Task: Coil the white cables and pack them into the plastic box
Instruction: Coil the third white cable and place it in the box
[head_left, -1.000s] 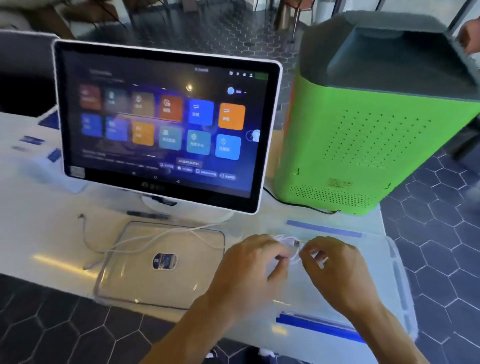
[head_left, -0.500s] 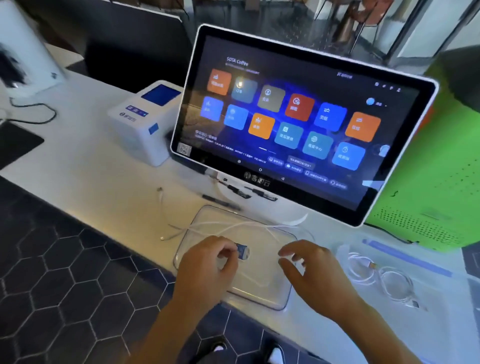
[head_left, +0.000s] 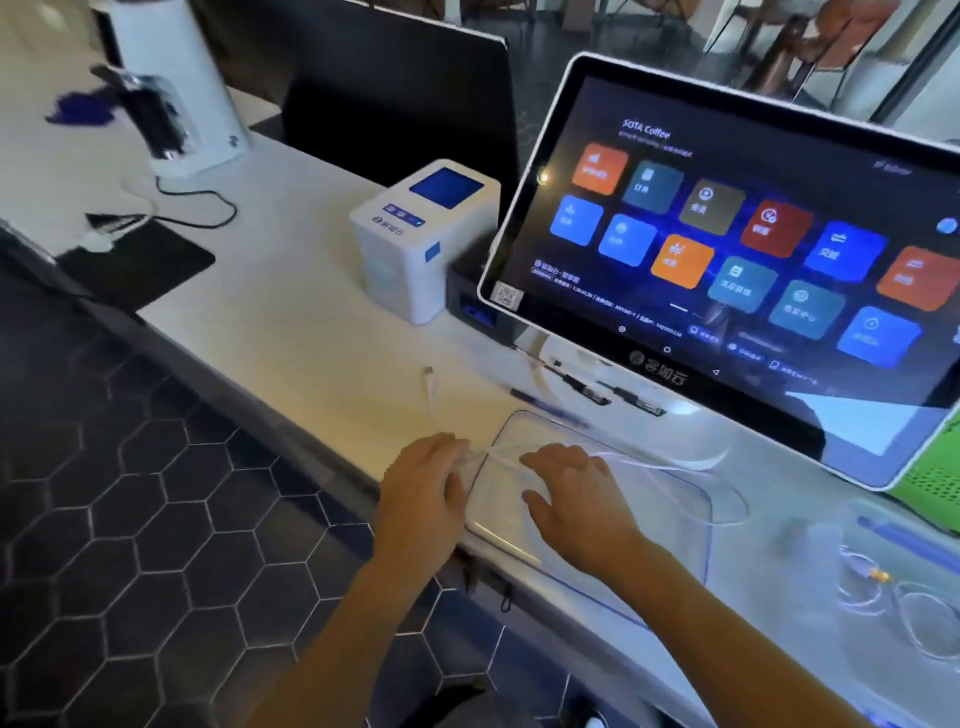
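Observation:
A loose white cable (head_left: 670, 466) lies across the clear lid (head_left: 660, 525) and the white counter, with its plug end (head_left: 429, 372) on the counter further back. My left hand (head_left: 426, 488) is at the lid's left edge with its fingers curled on this cable. Just to the right, my right hand (head_left: 571, 499) hovers over the lid with spread fingers and holds nothing. At the far right is the clear plastic box (head_left: 815, 525), with coiled white cables (head_left: 878, 587) lying inside it.
A tilted touchscreen monitor (head_left: 727, 249) stands right behind the lid, with a pen (head_left: 545, 406) at its base. A white label printer (head_left: 421, 239) sits to its left and a green machine (head_left: 930, 478) to its right. The counter edge drops to a dark hexagon-tiled floor.
Both hands left the coiled cables in the box and moved left over the lid. My left hand has now closed on the loose cable, and the view has swung left.

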